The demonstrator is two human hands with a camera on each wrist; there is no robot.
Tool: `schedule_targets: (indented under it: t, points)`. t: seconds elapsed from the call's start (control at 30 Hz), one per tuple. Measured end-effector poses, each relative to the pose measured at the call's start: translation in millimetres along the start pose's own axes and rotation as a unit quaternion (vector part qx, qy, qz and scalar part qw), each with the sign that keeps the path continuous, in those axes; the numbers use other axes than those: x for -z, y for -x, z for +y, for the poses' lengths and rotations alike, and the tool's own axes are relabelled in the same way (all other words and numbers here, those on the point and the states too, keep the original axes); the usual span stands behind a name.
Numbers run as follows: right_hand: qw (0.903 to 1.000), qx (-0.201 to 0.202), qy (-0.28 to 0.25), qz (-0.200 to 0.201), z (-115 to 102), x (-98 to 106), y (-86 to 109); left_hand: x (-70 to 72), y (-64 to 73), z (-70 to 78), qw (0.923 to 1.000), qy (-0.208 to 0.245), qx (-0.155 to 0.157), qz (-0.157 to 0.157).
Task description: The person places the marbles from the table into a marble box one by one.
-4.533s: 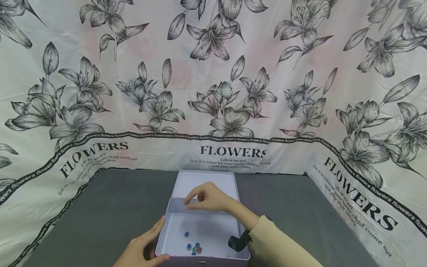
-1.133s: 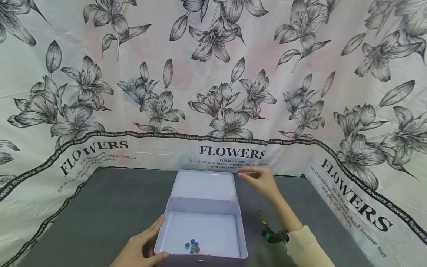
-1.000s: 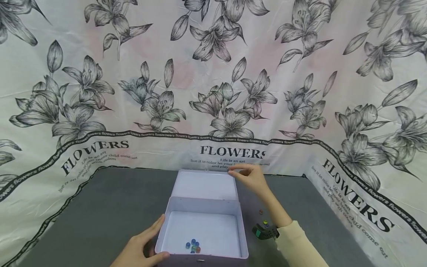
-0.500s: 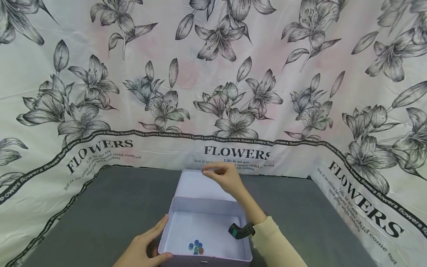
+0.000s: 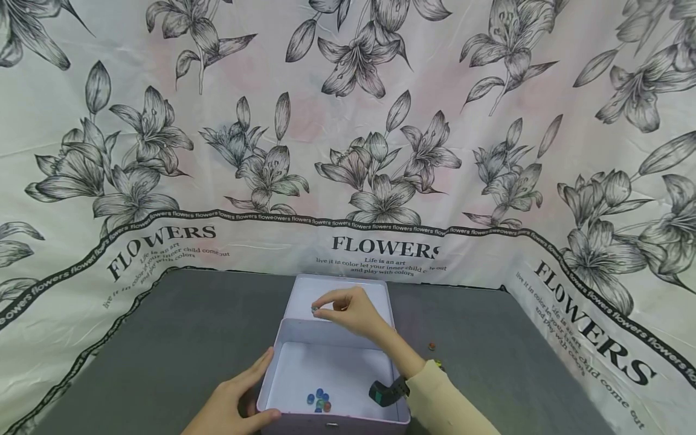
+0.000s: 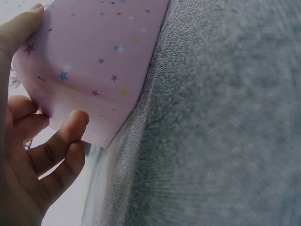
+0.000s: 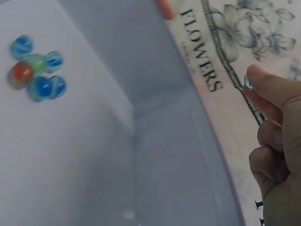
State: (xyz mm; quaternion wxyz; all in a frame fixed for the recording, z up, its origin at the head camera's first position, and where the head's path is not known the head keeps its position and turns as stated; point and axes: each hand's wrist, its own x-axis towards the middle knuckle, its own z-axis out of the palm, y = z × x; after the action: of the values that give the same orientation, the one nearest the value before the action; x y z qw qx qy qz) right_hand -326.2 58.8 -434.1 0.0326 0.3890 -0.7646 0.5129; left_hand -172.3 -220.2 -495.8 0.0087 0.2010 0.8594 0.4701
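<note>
My right hand pinches a small clear-and-blue marble between thumb and fingertips, above the back of an open tin box. The right wrist view also shows this marble at the fingertips. Inside the box, several marbles lie clustered near the front: blue-striped marbles, a green marble and an orange-red marble. My left hand holds the box's front left corner, thumb at the front edge and fingers along the side. Outside, the box is pink with coloured stars in the left wrist view.
The lid lies folded back behind the box on the grey tabletop. Right of the box are an orange-red marble and a yellow-green marble, partly hidden by the sleeve. A floral curtain surrounds the table.
My right hand has come from right of the box, leftward and then down over its back, with the marble pinched. The left hand keeps its hold on the box corner.
</note>
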Motion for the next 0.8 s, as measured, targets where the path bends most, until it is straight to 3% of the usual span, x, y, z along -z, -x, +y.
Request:
schedule_targets:
  t: [0.27, 0.43, 0.57, 0.67, 0.8]
  points:
    - [0.9934, 0.025, 0.016, -0.111, 3, -19, 9.3, 0.3, 1.3, -0.4, 0.9999, 0.009, -0.012, -0.001]
    - [0.9825, 0.024, 0.035, -0.181, 4, -28, 14.3, 0.5, 1.9, 0.4, 0.9999, 0.012, 0.002, -0.008]
    - [0.9707, 0.019, 0.081, -0.225, 3, -33, 16.1, 0.8, 2.8, 0.2, 0.9999, 0.011, -0.008, -0.006]
    - [0.9645, 0.018, 0.11, -0.239, 2, -34, 16.4, 1.0, 2.8, -0.5, 0.9998, 0.011, -0.017, -0.006]
    - [0.9722, 0.017, 0.099, -0.212, 1, -30, 14.4, 1.6, 1.4, 0.4, 0.9998, 0.015, -0.01, -0.01]
